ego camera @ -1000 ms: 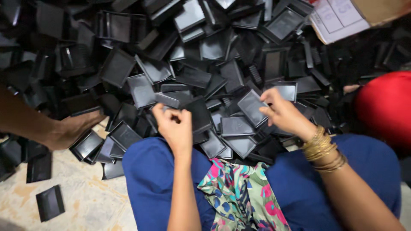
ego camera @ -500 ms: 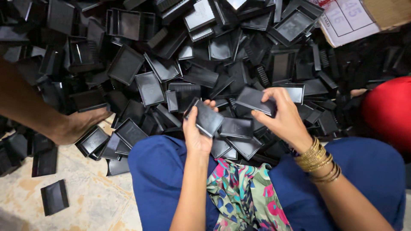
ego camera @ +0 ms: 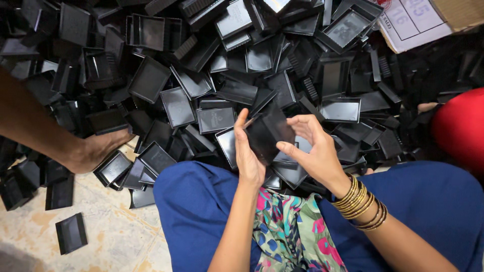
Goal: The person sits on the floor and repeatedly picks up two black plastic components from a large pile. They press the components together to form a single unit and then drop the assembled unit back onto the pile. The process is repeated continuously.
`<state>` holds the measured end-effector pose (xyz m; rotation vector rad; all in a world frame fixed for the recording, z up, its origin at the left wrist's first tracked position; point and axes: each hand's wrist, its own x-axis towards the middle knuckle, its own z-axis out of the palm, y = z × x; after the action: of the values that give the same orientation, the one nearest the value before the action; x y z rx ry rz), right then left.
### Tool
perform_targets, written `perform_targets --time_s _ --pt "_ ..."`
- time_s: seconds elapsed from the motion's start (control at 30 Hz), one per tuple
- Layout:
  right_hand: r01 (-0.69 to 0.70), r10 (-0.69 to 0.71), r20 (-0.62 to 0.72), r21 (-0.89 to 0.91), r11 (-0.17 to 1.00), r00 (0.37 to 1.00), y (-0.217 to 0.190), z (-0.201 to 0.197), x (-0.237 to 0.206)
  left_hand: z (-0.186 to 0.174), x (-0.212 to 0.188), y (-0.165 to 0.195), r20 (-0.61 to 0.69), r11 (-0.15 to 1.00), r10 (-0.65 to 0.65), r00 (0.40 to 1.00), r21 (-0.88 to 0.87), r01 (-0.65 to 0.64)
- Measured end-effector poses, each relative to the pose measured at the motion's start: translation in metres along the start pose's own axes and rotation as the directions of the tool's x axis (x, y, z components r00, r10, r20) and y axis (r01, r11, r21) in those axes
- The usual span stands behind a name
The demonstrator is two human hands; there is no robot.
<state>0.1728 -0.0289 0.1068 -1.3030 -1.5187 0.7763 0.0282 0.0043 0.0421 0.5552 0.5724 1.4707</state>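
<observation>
**Hands closed on one black tray above the heap**

Fingers of both hands meet on a single black plastic tray (ego camera: 269, 133), held tilted just above the lap. The left hand (ego camera: 248, 153) wraps its near-left edge, thumb raised along the side; the right hand (ego camera: 315, 151) pinches the right and lower edge with fingers curled underneath. Whether a second piece sits behind the tray cannot be told — its back face is hidden by the palms, and black on black blurs the outline.

A stack of gold bangles (ego camera: 360, 204) circles the right wrist. Below the hands lie blue trousers (ego camera: 196, 206) and a floral cloth (ego camera: 290, 231) (pink, green and blue), both cut off by the lower edge.

Past the fingertips spreads a pile of black trays (ego camera: 201, 75), heaped at every angle; some show ribbed edges, some a flat inner panel, and the deeper layers dissolve into shadow. At the left another person's foot (ego camera: 96, 148) rests against the pile, the leg running out of view at the left edge. A few loose trays lie on the mottled floor (ego camera: 116, 236) near it. At the right a red rounded shape (ego camera: 461, 131) is only partly seen — what it is cannot be made out. A printed white sheet (ego camera: 413, 22) on brown cardboard shows at the top right, cropped by the border.
</observation>
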Motion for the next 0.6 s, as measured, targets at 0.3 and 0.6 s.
perform_targets --time_s 0.3,0.6 --pt "-0.118 0.126 0.173 -0.059 0.991 0.977 -0.018 -0.014 0.000 0.030 -0.002 -0.014 0.005 0.969 0.057 0.998 0.240 -0.057" --pt "-0.130 0.094 0.325 0.090 0.987 0.941 -0.007 -0.028 -0.005 0.039 -0.004 -0.008 0.043 0.977 0.053 0.998 0.204 -0.061"
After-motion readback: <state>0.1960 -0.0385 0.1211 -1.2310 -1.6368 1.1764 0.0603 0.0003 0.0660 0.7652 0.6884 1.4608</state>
